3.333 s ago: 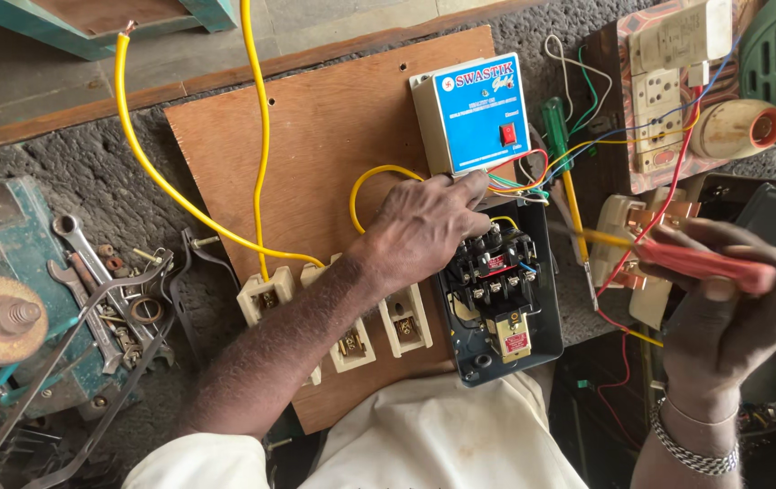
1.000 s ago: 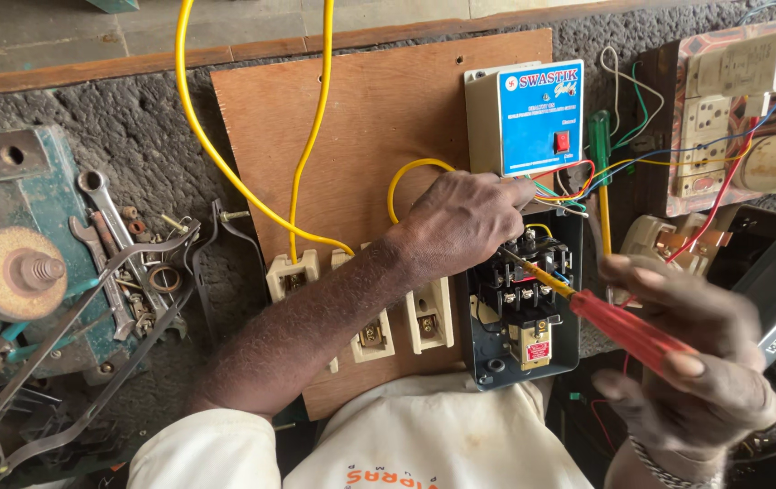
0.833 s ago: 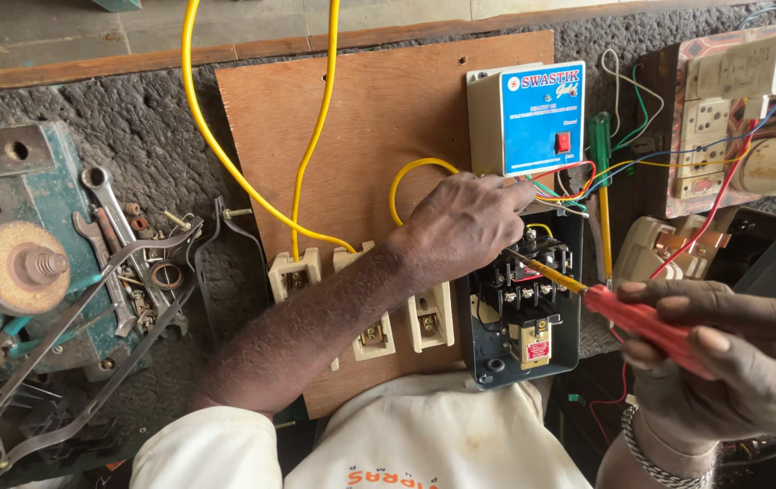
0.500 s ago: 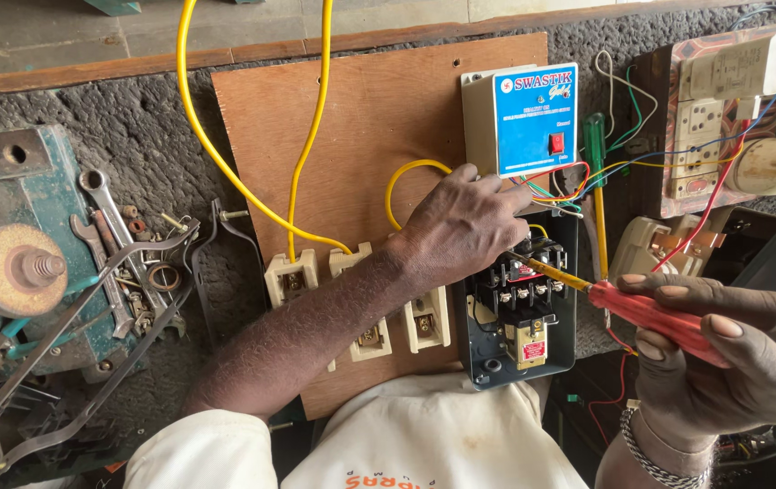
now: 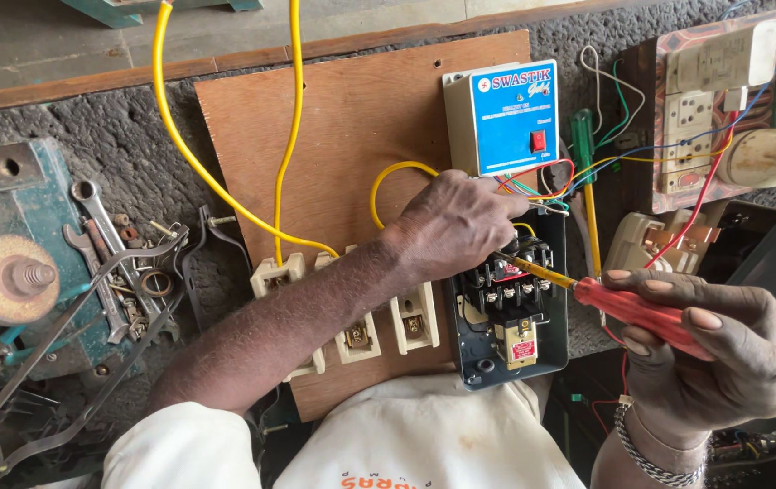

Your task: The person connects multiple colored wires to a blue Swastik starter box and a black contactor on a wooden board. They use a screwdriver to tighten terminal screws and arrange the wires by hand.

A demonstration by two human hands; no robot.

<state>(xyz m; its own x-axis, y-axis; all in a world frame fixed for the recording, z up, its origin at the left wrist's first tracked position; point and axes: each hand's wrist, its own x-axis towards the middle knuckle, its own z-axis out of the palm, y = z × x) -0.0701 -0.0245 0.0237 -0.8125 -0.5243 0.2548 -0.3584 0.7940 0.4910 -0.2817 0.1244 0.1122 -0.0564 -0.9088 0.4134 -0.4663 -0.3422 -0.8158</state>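
Observation:
My left hand (image 5: 456,226) rests on the top of a black contactor unit (image 5: 507,312) mounted on a brown wooden board (image 5: 342,136), its fingers pinching coloured wires (image 5: 542,186) that run to a blue-and-white control box (image 5: 504,116). My right hand (image 5: 709,349) grips a red-handled screwdriver (image 5: 628,303). Its yellow shaft (image 5: 542,272) points left, with the tip at the contactor's upper terminals just under my left fingers. Three cream fuse holders (image 5: 351,317) sit on the board left of the contactor, fed by yellow cables (image 5: 288,136).
A teal metal machine part (image 5: 7,263) with spanners (image 5: 102,249), bolts and metal strips lies at the left. A switch-and-socket board (image 5: 709,100) with a lamp holder (image 5: 764,158) stands at the right. A green tester screwdriver (image 5: 585,181) lies beside the blue box.
My right hand brought the screwdriver from the far right in to the contactor, and its tip now sits at the terminals. My left hand stayed on the wires.

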